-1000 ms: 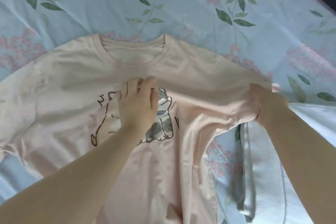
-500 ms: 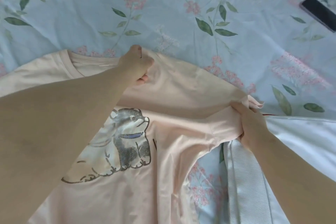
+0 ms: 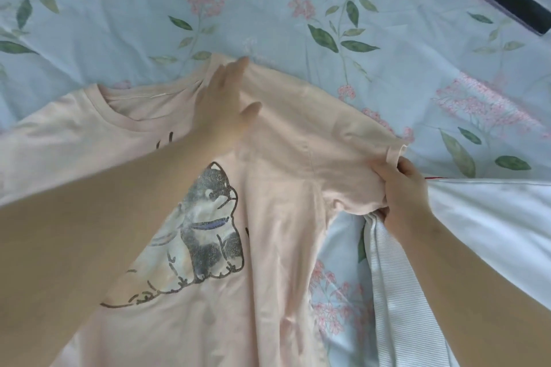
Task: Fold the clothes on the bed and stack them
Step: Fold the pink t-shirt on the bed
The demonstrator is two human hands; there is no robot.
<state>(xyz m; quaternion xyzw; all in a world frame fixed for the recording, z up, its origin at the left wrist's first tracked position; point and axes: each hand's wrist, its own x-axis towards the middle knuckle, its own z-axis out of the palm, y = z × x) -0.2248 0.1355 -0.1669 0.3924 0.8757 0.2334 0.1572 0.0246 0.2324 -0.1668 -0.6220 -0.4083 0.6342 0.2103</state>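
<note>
A pale pink T-shirt [image 3: 280, 217] with a grey cat print lies face up on the floral bed sheet [image 3: 298, 9], collar toward the far side. My left hand [image 3: 222, 104] rests flat and open on the shirt's shoulder just right of the collar, fingers stretched out. My right hand [image 3: 399, 188] pinches the end of the shirt's right sleeve, pulling it taut to the right. A white garment [image 3: 492, 217] with a ribbed striped band [image 3: 396, 292] lies under my right forearm.
A dark phone [image 3: 518, 6] lies at the far right of the bed. The light blue sheet with leaves and pink flowers spreads all around the shirt.
My left hand went from the cat print up to the shoulder by the collar, then opened flat. My right hand kept its hold on the sleeve end.
</note>
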